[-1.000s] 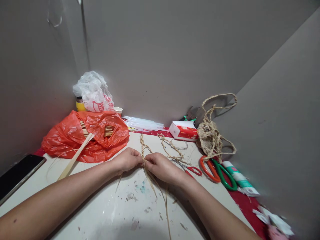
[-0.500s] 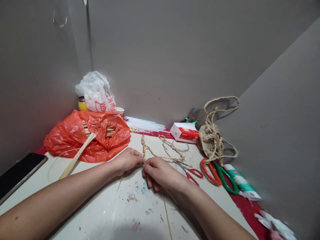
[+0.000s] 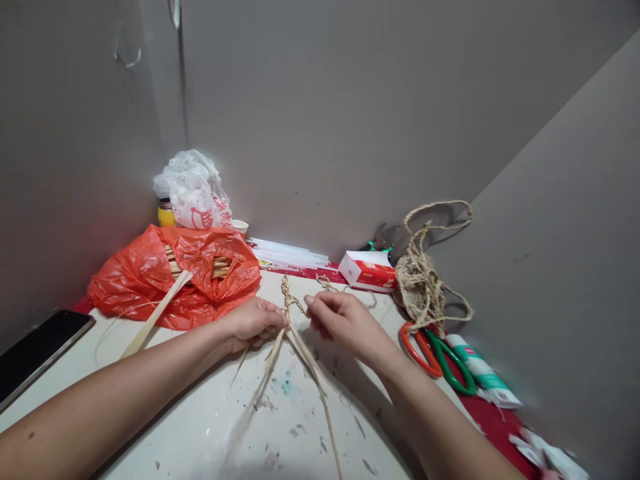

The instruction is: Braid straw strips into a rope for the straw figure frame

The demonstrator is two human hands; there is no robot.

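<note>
My left hand [image 3: 256, 321] is closed in a pinch on a thin braided straw cord [image 3: 286, 293] at the point where the braid ends. Below those fingertips, loose pale straw strands [image 3: 311, 365] fan out in two directions over the white board. Just to the right, my right hand [image 3: 345, 327] is raised with curled fingers, thumb close to the forefinger. A side stretch of the cord runs up to its fingertips, but whether they hold it cannot be made out. The red-handled scissors are hidden behind this hand and forearm.
An orange plastic bag [image 3: 135, 283] of straw lies at left, a flat strip [image 3: 157, 313] sticking out. A black phone [image 3: 37, 357] rests at far left. Along the right are a red-white box [image 3: 373, 272], coiled straw rope [image 3: 420, 287], orange- and green-handled tools [image 3: 453, 363] and a white-green tube [image 3: 483, 370].
My right hand has left the braid's end and moved up and right, over the scissors. The loose strands now show. My left hand keeps its pinch; the view has shifted slightly.
</note>
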